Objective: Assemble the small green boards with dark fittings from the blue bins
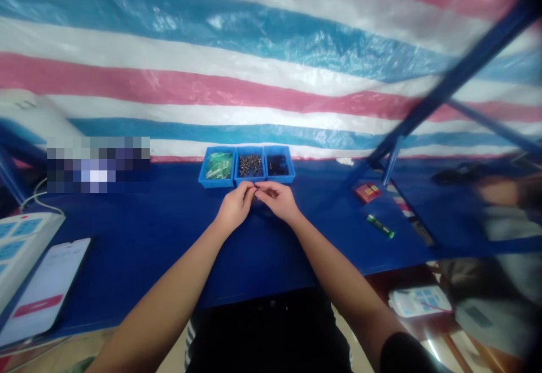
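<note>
Both forearms stretched forward over blue worktop (148, 237), converging. Left hand (234, 207) and right hand (278, 200) meet fingertip to fingertip — fingers pinched together, item between them too small to tell. Middle tray (244, 180) of dark small parts just beyond, far side.

Tarp (271, 51) was striped blue, white, pink. Table (148, 232) was blue. Bins (249, 181) blue; contents showed green, speckled grey, black. Small box (368, 192) red, stick (380, 226) green. Phone (44, 294) screen white, red bar.

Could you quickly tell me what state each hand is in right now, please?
Left hand: pinched shut; whatever it holds is too small to tell.
Right hand: pinched shut too, fingertips meeting the left.
</note>
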Demonstrator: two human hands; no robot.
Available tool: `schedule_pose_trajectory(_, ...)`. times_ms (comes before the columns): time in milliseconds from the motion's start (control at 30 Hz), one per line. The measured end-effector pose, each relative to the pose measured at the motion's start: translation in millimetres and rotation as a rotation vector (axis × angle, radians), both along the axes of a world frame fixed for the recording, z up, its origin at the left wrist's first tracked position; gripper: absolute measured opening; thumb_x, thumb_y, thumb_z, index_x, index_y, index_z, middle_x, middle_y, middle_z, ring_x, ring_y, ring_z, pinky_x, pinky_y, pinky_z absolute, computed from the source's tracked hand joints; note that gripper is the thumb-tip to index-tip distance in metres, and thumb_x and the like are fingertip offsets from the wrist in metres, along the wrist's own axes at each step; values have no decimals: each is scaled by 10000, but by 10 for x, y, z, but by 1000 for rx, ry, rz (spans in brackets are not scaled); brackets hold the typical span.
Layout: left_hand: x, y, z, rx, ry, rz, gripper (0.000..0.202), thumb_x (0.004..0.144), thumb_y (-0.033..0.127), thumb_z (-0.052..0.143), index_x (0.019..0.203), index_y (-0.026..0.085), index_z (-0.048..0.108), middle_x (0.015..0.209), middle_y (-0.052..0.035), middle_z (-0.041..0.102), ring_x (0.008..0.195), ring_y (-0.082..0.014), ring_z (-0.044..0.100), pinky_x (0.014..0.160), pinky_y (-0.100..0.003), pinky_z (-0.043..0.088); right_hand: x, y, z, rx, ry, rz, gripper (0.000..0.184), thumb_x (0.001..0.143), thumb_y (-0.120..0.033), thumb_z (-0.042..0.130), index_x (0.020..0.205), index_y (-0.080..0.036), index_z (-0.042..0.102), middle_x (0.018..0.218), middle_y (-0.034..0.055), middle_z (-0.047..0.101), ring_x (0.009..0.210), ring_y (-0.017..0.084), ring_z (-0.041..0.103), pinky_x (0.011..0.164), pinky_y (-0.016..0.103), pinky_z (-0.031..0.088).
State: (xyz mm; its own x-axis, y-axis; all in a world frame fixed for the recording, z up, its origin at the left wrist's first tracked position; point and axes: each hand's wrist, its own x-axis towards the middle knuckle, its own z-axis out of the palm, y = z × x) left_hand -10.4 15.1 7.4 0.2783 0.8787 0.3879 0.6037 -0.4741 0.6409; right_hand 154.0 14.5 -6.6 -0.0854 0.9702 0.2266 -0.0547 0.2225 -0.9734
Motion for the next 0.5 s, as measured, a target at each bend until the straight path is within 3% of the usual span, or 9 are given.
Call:
schedule_pose_trajectory(200, -22, 3, -4, -13, 13, 3, 282, 972, 395, 381, 947, 206, 589, 769, -9, 656, 683, -145, 628, 654, -240, 460, 3, -35, 55, 44, -86, -18, 316, 740, -388, 734, 985, -189, 733, 916, 66, 744, 817, 194, 697, 797, 337, 566)
schedule_pose_trajectory(367, -11, -18, 19, -62, -90, -32, 249, 954, 401, 431, 1052, 219, 569, 859, -13, 691, 735, -145, 659, 675, -239, 485, 22, 8, -5, -2, 31, -17, 332, 747, -387, 732, 1020, -196, 728, 929, 57, 742, 802, 191, 703, 811, 355, 575)
schedule_pose_trajectory(500, 5, -31, 42, -60, -109, -55, 249, 964, 395, 406, 1009, 213, 571, 820, -10, 680, 711, -139, 650, 671, -238, 484, 3, 8, -25, -28, 60, -1, 355, 727, -400, 746, 1019, -198, 731, 934, 52, 744, 812, 194, 703, 828, 368, 576)
